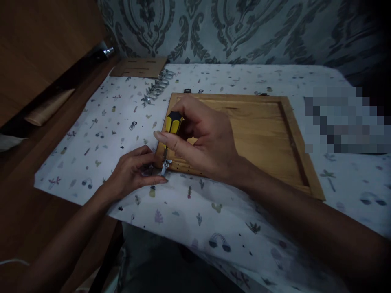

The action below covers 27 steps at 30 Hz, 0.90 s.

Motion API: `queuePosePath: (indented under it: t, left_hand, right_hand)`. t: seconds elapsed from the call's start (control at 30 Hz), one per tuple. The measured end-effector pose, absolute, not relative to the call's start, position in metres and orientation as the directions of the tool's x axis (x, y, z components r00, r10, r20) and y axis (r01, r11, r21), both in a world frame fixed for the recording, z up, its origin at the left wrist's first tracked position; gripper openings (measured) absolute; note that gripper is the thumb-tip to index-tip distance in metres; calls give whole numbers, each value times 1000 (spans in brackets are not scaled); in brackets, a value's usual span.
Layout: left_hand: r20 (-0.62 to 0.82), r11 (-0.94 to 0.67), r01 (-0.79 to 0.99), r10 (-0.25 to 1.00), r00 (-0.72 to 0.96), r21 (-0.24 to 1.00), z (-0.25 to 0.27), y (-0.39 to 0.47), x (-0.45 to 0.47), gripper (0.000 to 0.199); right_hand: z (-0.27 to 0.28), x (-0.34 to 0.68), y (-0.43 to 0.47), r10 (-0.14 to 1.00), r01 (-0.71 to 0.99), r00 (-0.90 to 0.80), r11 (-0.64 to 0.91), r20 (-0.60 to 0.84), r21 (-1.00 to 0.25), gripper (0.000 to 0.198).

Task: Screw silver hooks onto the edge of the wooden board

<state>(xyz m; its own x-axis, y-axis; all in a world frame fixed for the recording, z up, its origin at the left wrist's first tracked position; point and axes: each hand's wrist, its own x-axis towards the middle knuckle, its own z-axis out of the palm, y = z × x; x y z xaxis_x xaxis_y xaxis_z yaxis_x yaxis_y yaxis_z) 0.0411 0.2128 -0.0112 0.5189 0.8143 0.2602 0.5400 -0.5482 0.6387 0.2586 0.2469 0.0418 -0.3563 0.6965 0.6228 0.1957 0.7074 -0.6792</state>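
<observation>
In my right hand (207,138) is a screwdriver (174,123) with a yellow and black handle, its shaft pointing down at a small silver metal clasp (165,166). The clasp sits at the near left corner of a framed wooden panel (256,134), which lies flat on the table. My left hand (131,171) is closed about that corner, its thumb against the lower end of the clasp and its other fingers by the panel's left edge. Where the screwdriver tip meets the clasp is too small to make out. Small dark holes dot the near edge of the frame.
A row of similar metal clasps (157,86) lies beyond the panel, by a piece of brown cardboard (139,67). One small metal piece (132,125) lies left of the panel. A patterned cloth (189,211) covers the table; wooden furniture (45,53) stands at left.
</observation>
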Motion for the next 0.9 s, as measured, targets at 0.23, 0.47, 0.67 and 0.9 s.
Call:
queuePosePath:
  t: [0.23, 0.47, 0.67, 0.9]
  left_hand:
    - [276, -562, 537, 808, 521, 629, -11, 213, 42, 41]
    - [261, -550, 545, 814, 518, 633, -12, 213, 41, 38]
    - [260, -555, 549, 811, 524, 625, -11, 213, 41, 38]
    - [296, -581, 548, 800, 523, 602, -12, 213, 42, 38]
  right_hand:
    - [46, 261, 246, 690, 227, -363, 717, 626, -659, 26]
    - [41, 259, 248, 699, 213, -365, 705, 614, -676, 25]
    - [38, 259, 250, 697, 206, -350, 709, 625, -675, 26]
    - [38, 253, 242, 702, 122, -360, 689, 615, -715, 25]
